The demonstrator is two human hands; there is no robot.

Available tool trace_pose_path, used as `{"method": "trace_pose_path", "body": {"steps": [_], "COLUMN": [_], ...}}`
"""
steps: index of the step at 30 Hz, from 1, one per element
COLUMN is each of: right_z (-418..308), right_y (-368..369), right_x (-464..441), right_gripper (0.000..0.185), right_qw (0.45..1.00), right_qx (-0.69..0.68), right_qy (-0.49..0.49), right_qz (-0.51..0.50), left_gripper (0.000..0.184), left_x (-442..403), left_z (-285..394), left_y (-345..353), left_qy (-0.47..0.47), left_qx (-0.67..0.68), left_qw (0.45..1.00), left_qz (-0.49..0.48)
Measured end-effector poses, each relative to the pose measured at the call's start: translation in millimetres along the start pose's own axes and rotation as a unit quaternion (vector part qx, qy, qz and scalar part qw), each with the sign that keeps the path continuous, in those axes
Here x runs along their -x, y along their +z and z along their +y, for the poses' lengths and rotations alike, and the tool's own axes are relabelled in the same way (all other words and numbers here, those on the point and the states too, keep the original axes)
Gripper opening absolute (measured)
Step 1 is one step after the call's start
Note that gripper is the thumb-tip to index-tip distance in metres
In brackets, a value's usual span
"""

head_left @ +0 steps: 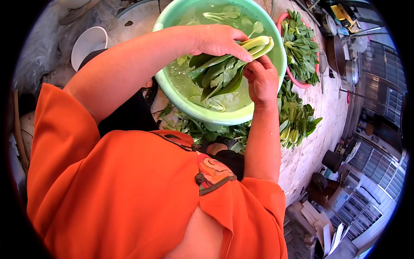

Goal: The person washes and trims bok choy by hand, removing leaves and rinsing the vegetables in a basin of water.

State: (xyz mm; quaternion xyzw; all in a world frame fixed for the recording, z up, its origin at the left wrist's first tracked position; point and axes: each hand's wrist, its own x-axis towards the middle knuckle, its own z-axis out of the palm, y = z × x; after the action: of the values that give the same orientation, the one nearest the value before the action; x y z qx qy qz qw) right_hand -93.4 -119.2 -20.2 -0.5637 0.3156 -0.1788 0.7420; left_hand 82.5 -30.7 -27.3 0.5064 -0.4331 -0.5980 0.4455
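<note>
My left hand [222,42] is closed around a leafy bok choy [222,73], its pale stalks toward the right and dark wet leaves hanging to the lower left. Close beside it, my right hand [262,77] pinches at the stalks from below, with its fingertips partly hidden. Both hands are above a light green basin [202,113] of water. Loose green leaves [224,16] float near the basin's far side.
A pink basin [297,83] heaped with greens [299,49] stands at the right. More bok choy [295,116] lies on the floor beside and below the green basin. A white bucket [89,45] is at the left, near clear plastic sheeting [36,60].
</note>
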Motion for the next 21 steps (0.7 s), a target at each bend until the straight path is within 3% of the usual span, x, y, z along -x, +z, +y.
{"method": "trace_pose_path", "body": {"steps": [5, 8, 11, 17, 21], "right_z": [-5.3, -6.5, -4.8, -5.8, -7.9], "right_y": [2.8, 2.7, 0.6, -11.7, -23.2], "right_x": [-3.3, -6.5, -7.5, -1.0, 9.2], "right_gripper": [0.026, 0.028, 0.026, 0.029, 0.029], "right_qw": [0.997, 0.988, 0.984, 0.992, 0.991], "right_qx": [0.037, 0.015, 0.113, 0.096, 0.129], "right_qy": [0.002, -0.059, -0.064, -0.032, -0.003], "right_qz": [0.074, 0.139, 0.120, 0.079, 0.041], "left_gripper": [0.061, 0.059, 0.056, 0.056, 0.055], "left_x": [-3.1, -3.9, -3.8, -2.9, 2.7], "left_z": [3.2, 6.4, 6.6, 6.6, 11.5], "left_y": [1.1, 1.3, 4.7, 7.1, 7.9], "left_qy": [-0.016, -0.055, -0.070, -0.123, -0.146], "left_qx": [-0.030, -0.065, -0.115, -0.088, -0.142], "left_qw": [0.998, 0.994, 0.989, 0.988, 0.979], "left_qz": [0.050, 0.073, 0.058, 0.036, 0.018]}}
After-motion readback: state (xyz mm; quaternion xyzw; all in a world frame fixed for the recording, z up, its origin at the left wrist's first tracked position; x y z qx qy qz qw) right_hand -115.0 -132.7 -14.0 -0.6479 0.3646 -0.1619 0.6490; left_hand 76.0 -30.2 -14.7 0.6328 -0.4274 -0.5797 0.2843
